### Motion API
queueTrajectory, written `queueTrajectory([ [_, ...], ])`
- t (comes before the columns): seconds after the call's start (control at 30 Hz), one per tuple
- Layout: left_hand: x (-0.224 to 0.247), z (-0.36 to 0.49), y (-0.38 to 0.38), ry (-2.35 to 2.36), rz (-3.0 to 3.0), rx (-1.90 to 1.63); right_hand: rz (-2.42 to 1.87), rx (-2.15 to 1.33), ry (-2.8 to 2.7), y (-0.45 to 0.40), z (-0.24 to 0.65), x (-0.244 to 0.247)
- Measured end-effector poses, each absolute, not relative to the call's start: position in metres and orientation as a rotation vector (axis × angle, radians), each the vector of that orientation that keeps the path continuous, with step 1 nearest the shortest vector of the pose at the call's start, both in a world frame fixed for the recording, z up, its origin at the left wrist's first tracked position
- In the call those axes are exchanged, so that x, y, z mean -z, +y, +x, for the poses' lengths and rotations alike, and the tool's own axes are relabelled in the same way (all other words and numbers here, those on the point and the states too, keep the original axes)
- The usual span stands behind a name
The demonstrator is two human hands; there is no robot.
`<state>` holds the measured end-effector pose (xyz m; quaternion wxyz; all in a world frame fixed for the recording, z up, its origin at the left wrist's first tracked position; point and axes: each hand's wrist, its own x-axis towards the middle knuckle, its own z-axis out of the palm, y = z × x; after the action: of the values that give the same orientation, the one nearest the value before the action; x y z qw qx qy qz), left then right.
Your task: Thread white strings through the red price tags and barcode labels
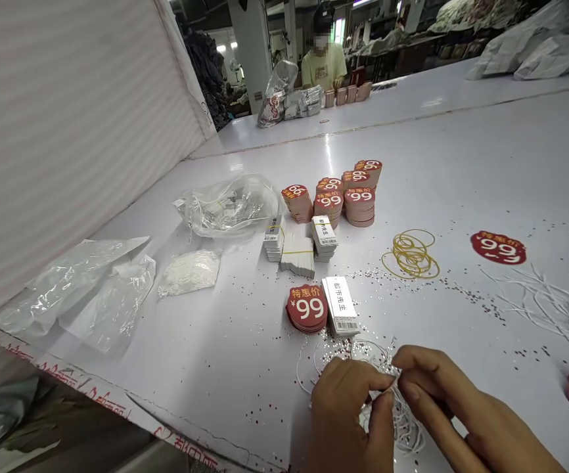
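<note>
My left hand [351,410] and my right hand [462,407] meet over a loose heap of white strings [407,424]. Both pinch thumb to finger around what looks like a thin white string, mostly covered by the fingertips. Just beyond them lie a short stack of red round-edged price tags [307,309] marked 99 and, touching its right side, a stack of white barcode tags [340,305]. Tiny silvery and red specks [363,351] are scattered around the strings.
Behind stand taller red tag stacks [328,200], banded white tags [297,253] and a clear bag [230,203]. Rubber bands [411,255], a single red tag [499,247] and more strings [550,309] lie right. Plastic bags [107,295] lie left. A person [322,62] works across the table.
</note>
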<state>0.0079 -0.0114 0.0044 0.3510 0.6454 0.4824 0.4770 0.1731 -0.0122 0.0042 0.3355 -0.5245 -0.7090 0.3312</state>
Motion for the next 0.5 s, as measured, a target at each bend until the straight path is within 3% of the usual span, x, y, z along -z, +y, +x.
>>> queueTrajectory([
  [0.27,-0.016,0.013,-0.002,1.123,1.525,-1.095,-1.444,-1.184,-1.801,-0.007,0.202,-0.021],
  [0.5,-0.016,0.058,0.013,1.103,1.45,-0.693,-1.518,-1.351,-1.018,-0.001,0.246,-0.019],
])
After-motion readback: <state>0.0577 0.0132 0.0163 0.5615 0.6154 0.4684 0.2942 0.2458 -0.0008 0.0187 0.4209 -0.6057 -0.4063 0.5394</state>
